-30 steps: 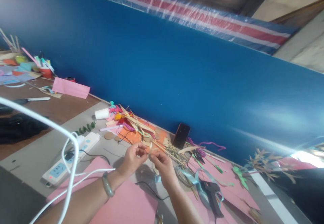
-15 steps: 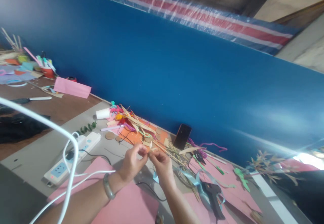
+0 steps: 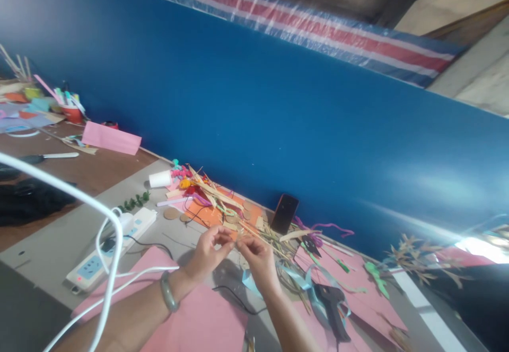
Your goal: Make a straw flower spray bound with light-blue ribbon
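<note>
My left hand [image 3: 211, 248], with a bracelet [image 3: 169, 291] at the wrist, is closed in a pinch, thumb against forefinger. Its fingertips meet those of my right hand [image 3: 257, 259], also pinched. Between them is a tiny pale piece, too small and blurred to name. Both hands are above the grey table, just in front of a heap of straw-like strips [image 3: 217, 193] on orange paper [image 3: 204, 215]. A light blue ribbon [image 3: 251, 283] shows beside my right wrist. Pink paper [image 3: 199, 323] lies beneath my forearms.
A glue gun [image 3: 332, 309] lies at the right. A dark phone [image 3: 284, 213] leans on the blue partition [image 3: 254, 103]. At the left are a power strip [image 3: 95, 264], a white cable [image 3: 115, 256] crossing the view, and a white cup [image 3: 160, 178] on its side.
My fingertips have drawn closer together, and the pale tip that stuck up between them shows less. The view has shifted slightly; the things on the table stay put.
</note>
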Action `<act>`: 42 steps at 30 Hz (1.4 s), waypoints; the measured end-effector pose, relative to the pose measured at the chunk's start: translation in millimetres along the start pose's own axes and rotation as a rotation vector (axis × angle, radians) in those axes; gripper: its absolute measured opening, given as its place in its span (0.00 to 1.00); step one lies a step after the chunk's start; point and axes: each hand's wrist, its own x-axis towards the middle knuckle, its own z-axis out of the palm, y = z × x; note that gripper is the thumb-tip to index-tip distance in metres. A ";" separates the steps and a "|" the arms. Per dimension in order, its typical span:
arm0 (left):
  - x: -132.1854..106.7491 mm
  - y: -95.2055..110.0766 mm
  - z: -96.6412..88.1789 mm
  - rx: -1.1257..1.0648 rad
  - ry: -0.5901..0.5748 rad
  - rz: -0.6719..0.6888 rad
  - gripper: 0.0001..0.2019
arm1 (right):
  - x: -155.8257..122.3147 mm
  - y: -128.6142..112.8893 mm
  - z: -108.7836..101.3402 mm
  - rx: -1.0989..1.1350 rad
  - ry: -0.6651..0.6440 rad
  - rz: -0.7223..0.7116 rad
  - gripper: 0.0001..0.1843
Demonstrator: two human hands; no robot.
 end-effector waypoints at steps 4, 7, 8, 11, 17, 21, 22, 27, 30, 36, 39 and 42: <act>2.0 9.9 -0.8 -0.173 -0.083 -0.111 0.12 | -1.0 -6.9 -6.8 0.006 -0.045 0.010 0.13; 3.6 17.8 -1.3 -0.241 -0.146 -0.193 0.11 | -1.4 -7.1 -8.8 0.021 -0.090 0.022 0.14; 3.8 20.0 -1.4 -0.248 -0.180 -0.223 0.12 | -1.6 -6.8 -9.0 0.027 -0.111 0.028 0.15; 3.4 24.0 -2.2 -0.238 -0.268 -0.317 0.14 | -1.6 -6.2 -9.7 0.038 -0.188 0.062 0.16; 5.0 20.2 -3.4 -0.167 -0.260 -0.337 0.16 | -0.2 -4.4 -12.7 -0.048 -0.242 0.071 0.15; 7.0 13.4 -1.2 -0.130 -0.173 -0.263 0.17 | 1.5 3.8 -9.8 -0.116 -0.169 0.054 0.18; 7.3 11.2 -0.9 -0.125 -0.150 -0.245 0.17 | 1.8 6.0 -8.6 -0.126 -0.151 0.048 0.18; 10.1 -3.7 -2.6 -0.132 -0.118 -0.167 0.17 | 1.7 12.3 -3.3 -0.148 -0.108 0.019 0.19; 13.3 -12.6 -3.8 -0.123 -0.069 -0.133 0.17 | 0.9 12.8 -2.2 -0.132 -0.124 -0.005 0.18; 15.3 -19.9 -2.8 -0.129 -0.021 -0.121 0.16 | 1.8 14.8 -1.6 -0.187 -0.079 -0.044 0.13; 13.7 -18.3 -2.7 -0.120 -0.018 -0.115 0.16 | 1.6 16.3 0.3 -0.193 -0.042 -0.049 0.13; 11.5 -13.8 -3.2 -0.108 -0.035 -0.087 0.15 | -0.5 17.5 2.6 -0.196 -0.037 -0.056 0.15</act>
